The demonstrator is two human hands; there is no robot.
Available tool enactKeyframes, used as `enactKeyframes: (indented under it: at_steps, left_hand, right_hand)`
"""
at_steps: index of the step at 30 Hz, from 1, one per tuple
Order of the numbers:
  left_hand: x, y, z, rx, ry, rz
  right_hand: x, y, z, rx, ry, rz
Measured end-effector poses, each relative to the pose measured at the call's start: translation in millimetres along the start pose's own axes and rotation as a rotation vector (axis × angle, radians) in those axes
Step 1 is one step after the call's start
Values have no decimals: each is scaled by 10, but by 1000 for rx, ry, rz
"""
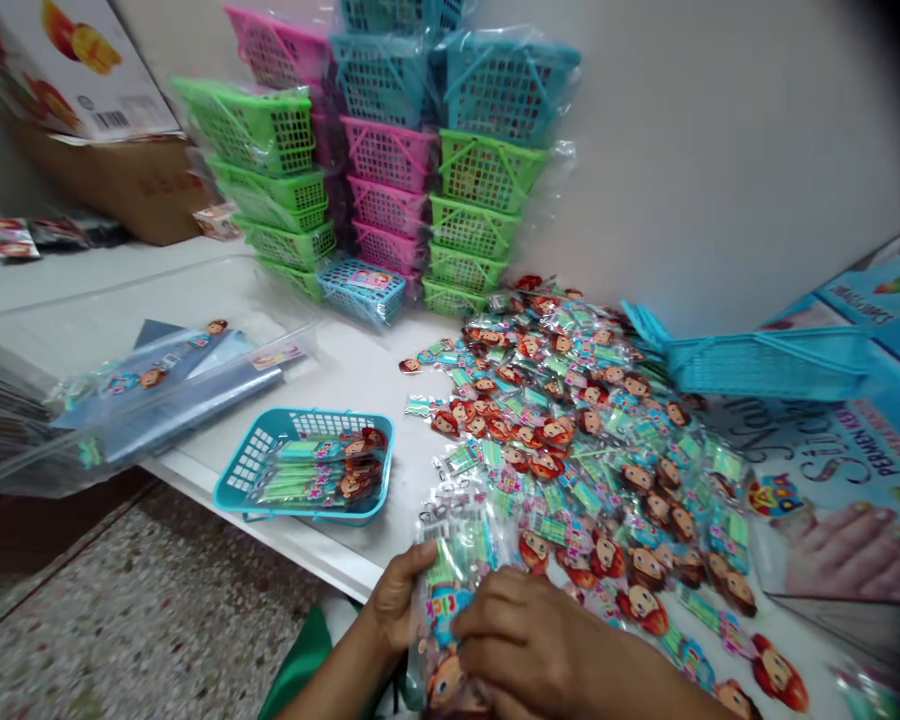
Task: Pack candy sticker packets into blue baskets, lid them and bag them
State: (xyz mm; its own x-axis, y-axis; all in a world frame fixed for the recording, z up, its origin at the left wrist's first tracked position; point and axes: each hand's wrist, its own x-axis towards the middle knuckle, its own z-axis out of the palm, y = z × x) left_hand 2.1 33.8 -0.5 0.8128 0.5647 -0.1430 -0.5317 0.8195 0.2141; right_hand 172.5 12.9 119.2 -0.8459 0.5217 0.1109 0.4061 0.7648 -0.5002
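Both my hands meet at the bottom of the view over a small bunch of wrapped toy packets (pixel 450 590), each with a cartoon head at one end. My left hand (pixel 394 600) curls round the bunch from the left. My right hand (pixel 525 640) closes over the same packets from the right. A big heap of the same packets (pixel 592 430) covers the white table (pixel 360 375) just beyond my hands. A teal basket (pixel 259 455) to the left holds a few packets.
Stacks of wrapped green, pink and teal baskets (pixel 390 160) stand against the wall. One teal basket (pixel 765 365) lies on blue printed boxes (pixel 855 450) at right. A clear plastic tray (pixel 142 400) sits at left, cardboard boxes (pixel 120 180) behind it. Speckled floor shows below the table edge.
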Motion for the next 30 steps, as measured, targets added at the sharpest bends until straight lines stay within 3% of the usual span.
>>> enactKeyframes:
  at_steps: [2,3,6,7,8,10,13,17,21,24,26,28,30]
  left_hand:
    - [-14,-28,-5,-7,48,38]
    - [-25,-39,-2,-16,72,73]
    - [-76,-60,36,-30,126,166]
    - [-99,-67,58,-35,126,177]
    - [-125,-77,83,-39,125,180]
    - [-184,-105,128,-44,122,181]
    - [-269,-150,152,-26,146,183]
    - [-322,-139,60,-12,212,138]
    - [-304,-82,-80,-56,172,-13]
    - [-270,-97,-104,-58,144,-48]
    - [-245,-135,-71,-53,111,-59]
    - [-220,-179,-29,-58,71,-58]
    - [-201,-216,-12,-69,51,-52]
  right_hand:
    - [-12,-44,27,69,22,29]
    - [-41,-36,52,124,101,117]
    - [-161,84,197,405,465,662]
    - [-189,130,271,529,531,848]
    - [-201,164,355,656,527,978]
    - [-170,170,541,839,422,1062]
    - [-37,41,815,832,400,1065]
    - [58,-92,999,548,426,1046]
    - [-40,140,724,442,270,911]
    - [-50,427,344,507,385,871]
    - [28,534,169,565,389,727]
    - [147,536,111,561,231,576]
    - [259,482,145,494,97,525]
